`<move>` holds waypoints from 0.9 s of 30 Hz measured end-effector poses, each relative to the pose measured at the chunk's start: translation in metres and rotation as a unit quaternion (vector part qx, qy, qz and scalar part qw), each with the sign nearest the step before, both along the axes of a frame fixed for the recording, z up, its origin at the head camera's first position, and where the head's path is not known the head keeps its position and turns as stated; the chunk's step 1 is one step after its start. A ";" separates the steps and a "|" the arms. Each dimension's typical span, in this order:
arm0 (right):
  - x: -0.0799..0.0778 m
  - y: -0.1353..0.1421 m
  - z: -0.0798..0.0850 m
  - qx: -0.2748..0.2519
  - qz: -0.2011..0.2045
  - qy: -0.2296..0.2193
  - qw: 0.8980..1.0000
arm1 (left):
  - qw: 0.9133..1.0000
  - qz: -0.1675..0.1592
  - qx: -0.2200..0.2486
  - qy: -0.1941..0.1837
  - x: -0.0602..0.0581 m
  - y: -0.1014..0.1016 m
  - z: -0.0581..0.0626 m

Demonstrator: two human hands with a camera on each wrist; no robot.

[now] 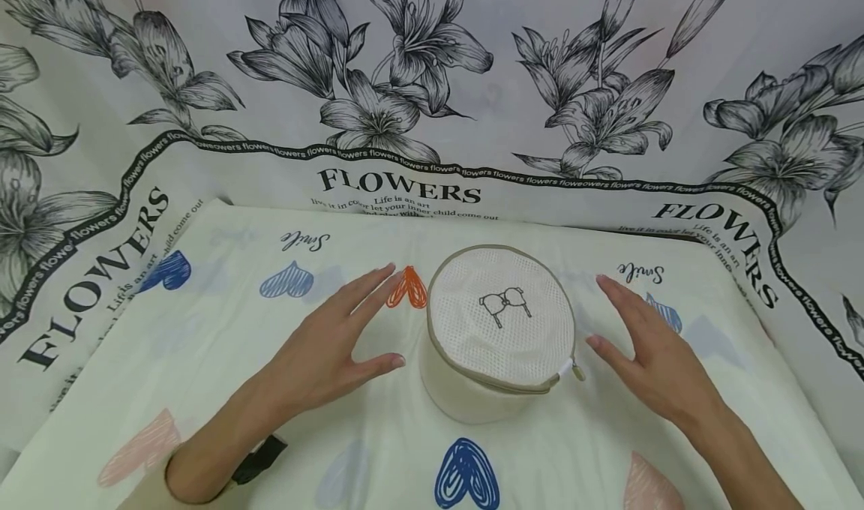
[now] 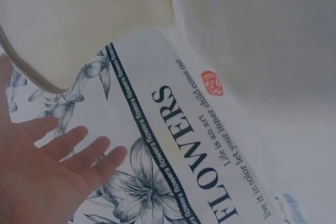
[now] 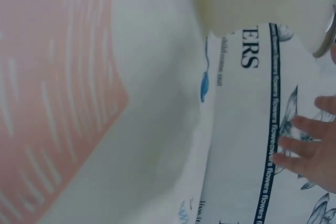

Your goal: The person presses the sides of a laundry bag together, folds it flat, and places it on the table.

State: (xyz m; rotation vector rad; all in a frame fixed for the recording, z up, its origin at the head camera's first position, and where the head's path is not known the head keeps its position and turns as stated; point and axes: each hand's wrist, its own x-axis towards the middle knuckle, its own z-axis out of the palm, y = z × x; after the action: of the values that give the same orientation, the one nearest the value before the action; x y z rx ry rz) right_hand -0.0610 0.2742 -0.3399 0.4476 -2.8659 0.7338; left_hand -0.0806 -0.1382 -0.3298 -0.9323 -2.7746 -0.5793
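left hand [image 1: 327, 349], right hand [image 1: 658, 364] apart, holding nothing | zip bag [image 1: 499, 341] might tip tbh | cause: me pushing one side harder

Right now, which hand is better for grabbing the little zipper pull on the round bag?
Probably the right hand: the zipper pull is on that side of the round bag, close by. The left hand is on the bag's other side, farther away.

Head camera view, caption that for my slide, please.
A left hand and right hand flank a round, mesh-topped zip bag on a heart-printed cloth, neither hand touching the bag.
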 end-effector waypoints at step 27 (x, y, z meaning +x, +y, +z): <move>-0.007 -0.026 0.025 -0.334 0.065 -0.218 0.915 | 0.958 -0.031 0.263 -0.107 -0.002 0.043 0.016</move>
State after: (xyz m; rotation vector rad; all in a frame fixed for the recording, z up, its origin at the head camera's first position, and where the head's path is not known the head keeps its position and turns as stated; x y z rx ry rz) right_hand -0.0679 0.2487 -0.3150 0.4038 -2.6942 1.9576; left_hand -0.0826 -0.0947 -0.3136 -0.8700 -2.5428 -1.4148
